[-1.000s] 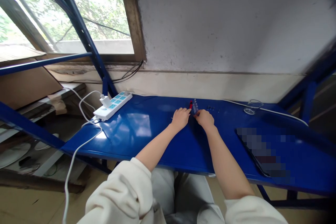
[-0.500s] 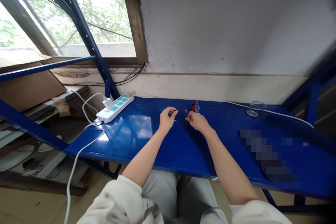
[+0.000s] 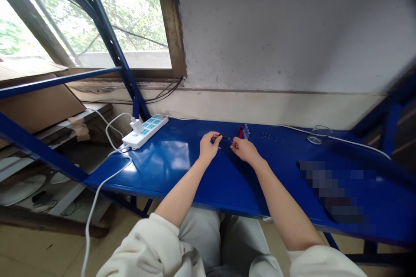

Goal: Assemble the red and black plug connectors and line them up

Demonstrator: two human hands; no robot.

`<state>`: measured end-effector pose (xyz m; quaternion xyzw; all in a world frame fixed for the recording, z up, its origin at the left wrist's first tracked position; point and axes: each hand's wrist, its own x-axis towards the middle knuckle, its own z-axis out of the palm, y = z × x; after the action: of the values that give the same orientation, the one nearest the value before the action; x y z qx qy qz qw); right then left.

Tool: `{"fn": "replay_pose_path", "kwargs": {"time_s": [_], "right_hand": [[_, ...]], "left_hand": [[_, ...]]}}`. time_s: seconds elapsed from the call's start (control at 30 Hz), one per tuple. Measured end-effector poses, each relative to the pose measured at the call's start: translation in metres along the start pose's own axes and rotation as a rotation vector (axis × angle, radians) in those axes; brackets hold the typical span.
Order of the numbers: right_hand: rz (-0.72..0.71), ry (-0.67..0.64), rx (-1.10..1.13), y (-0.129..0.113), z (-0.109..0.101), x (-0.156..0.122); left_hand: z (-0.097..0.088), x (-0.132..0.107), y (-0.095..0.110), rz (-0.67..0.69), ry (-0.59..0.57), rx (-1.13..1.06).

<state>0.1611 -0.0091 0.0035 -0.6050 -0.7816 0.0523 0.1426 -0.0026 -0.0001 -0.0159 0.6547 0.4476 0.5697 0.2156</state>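
Observation:
Both hands are close together over the blue table (image 3: 208, 186). Closed around a thin dark rod-like piece (image 3: 225, 137) is my left hand (image 3: 209, 146), with the piece pointing right. My right hand (image 3: 245, 150) pinches a small clear piece (image 3: 231, 141), partly hidden by the fingers; its exact kind is too small to make out. The dark tip is at or very near the clear piece; I cannot tell whether they touch. Just behind my right hand are a small red item (image 3: 241, 130) and several small clear, tube-like pieces (image 3: 246, 131) in a cluster.
Several tiny clear pieces (image 3: 265, 134) lie right of the cluster. Farther right is a clear glass dish (image 3: 320, 135) by a white cable (image 3: 357, 145). A blurred-out dark flat object (image 3: 331, 190) lies front right. A white power strip (image 3: 145, 132) with a plug sits left.
The dark piece in my left hand has come closer to the clear piece in my right hand. The whole view has shifted slightly.

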Motion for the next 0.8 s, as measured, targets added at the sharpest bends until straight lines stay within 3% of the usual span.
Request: {"fn": "replay_pose_path", "kwargs": {"time_s": [0.17, 0.3, 0.37, 0.5, 0.6, 0.7, 0.8], "right_hand": [[0.007, 0.009, -0.023, -0.003, -0.005, -0.002], [0.053, 0.089, -0.024, -0.004, -0.005, -0.001], [0.073, 0.126, -0.017, -0.004, -0.003, -0.001], [0.055, 0.192, 0.002, -0.003, 0.000, 0.000], [0.028, 0.234, 0.029, -0.003, 0.002, 0.000], [-0.004, 0.246, 0.069, -0.003, 0.002, 0.000], [-0.035, 0.227, 0.075, -0.004, 0.001, 0.000]], "left_hand": [[-0.004, -0.005, 0.013, 0.231, -0.127, 0.299], [-0.004, -0.009, 0.018, 0.265, -0.332, 0.361], [-0.003, -0.011, 0.019, 0.254, -0.378, 0.356], [-0.004, -0.012, 0.021, 0.248, -0.347, 0.309], [-0.003, -0.011, 0.021, 0.229, -0.258, 0.246], [0.000, -0.009, 0.019, 0.157, -0.138, 0.122], [0.003, -0.007, 0.017, 0.077, -0.090, 0.013]]}}
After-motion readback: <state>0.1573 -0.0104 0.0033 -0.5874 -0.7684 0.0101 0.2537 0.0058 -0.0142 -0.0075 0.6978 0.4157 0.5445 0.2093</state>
